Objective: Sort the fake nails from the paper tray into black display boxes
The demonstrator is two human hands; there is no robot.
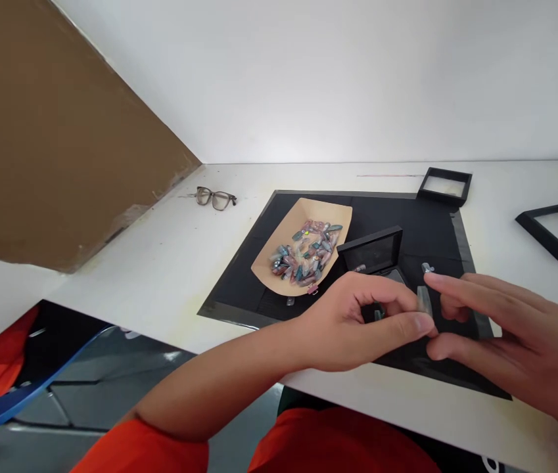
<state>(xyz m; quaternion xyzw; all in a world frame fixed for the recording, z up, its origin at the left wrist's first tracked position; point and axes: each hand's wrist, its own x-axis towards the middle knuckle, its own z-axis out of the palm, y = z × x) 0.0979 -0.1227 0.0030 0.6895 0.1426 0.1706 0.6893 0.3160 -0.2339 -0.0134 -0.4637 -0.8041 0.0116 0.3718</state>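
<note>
Head view: left hand (357, 322) is at lower centre-right of the frame, thumb and index finger clamped on a small translucent greenish piece (424, 301), which stands roughly upright at the fingertips. Right hand (525, 332) comes in from the lower right, index finger and thumb apart, tips close to the piece; contact unclear. Pinch grip probably leaves the upper end exposed so both hands can get at it; the right hand's spread fingers look set for fine handling

Open black case (376, 251) sits right of centre, just behind the left hand, lid tilted up, likely so its inside can be reached. Left hand hides part of its front, and the raised lid blocks some of the mat behind. Another greenish bit (378, 315) shows under the left hand, partly hidden. Small clear piece (427, 268) lies on the black mat (387, 209), near the right index fingertip, easy to knock. Dark mat probably helps pale pieces show up

Paper tray (279, 240) at centre holds many mixed pieces, within reach but left of the case; pink clip-like item (313, 289) at its lower edge. Glasses (218, 200) upper left of centre, black frame (445, 186) upper right, another frame (557, 230) far right, both away from the fingers
</note>
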